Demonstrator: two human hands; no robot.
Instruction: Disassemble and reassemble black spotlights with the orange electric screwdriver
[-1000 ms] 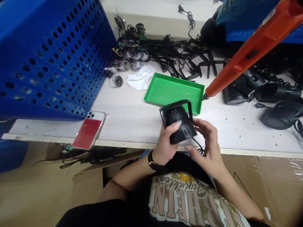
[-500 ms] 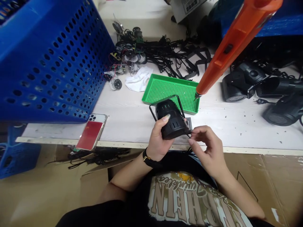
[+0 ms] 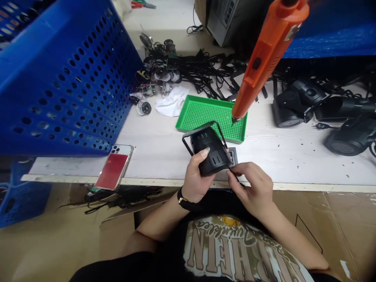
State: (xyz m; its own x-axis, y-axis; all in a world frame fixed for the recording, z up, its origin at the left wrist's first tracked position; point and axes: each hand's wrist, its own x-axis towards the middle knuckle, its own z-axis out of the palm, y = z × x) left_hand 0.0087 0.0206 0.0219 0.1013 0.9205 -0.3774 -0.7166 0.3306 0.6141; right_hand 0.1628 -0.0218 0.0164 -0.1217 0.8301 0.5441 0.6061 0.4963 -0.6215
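My left hand is closed around a black spotlight housing, thumb on its slotted side. A thin U-shaped bracket stands out from the housing's far end. At the near right rim, my right hand pinches a thin black cable between thumb and forefinger. The cable's lower part is mostly hidden by the fingers. Just beyond the housing lies a green perforated tray. Above the tray hangs an orange electric screwdriver, tip downward. A small dark square piece rests behind the housing.
On the left stands a large blue perforated crate, with a phone by the bench edge. Behind are a white cloth and a heap of black cables. Several black spotlights lie to the right.
My right hand has moved slightly left and down, closer to the housing's rim, still pinching the cable. The hanging screwdriver has swung left. The view has shifted a little.
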